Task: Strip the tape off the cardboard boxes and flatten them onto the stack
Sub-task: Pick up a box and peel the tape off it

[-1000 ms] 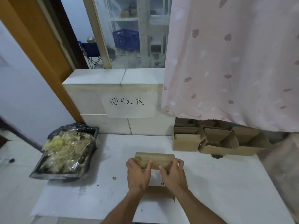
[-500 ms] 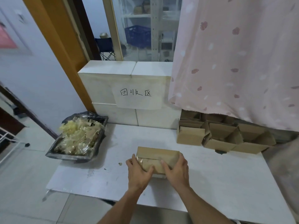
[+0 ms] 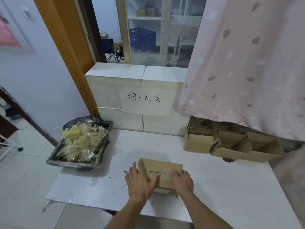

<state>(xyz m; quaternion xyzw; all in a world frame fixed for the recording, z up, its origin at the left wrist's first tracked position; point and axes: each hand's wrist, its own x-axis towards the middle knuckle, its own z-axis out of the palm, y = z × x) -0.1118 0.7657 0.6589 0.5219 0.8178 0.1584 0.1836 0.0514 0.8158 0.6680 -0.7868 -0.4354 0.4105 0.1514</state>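
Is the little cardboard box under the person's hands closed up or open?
Closed. The cardboard box shows its two top flaps meeting at a seam, with the left hand and right hand on it.

Near face of the cardboard box [image 3: 162, 169] mostly covered by the left hand [image 3: 140, 184] and right hand [image 3: 182, 180]; right fingertips curled out of sight over its top edge; white label low on the box too hidden to read; both forearms cut off at the bottom edge; open boxes [image 3: 231, 144] partly tucked under the pink curtain [image 3: 247, 71]; shelves behind the glass hazy; bin contents [image 3: 82, 142] too jumbled to pick apart.
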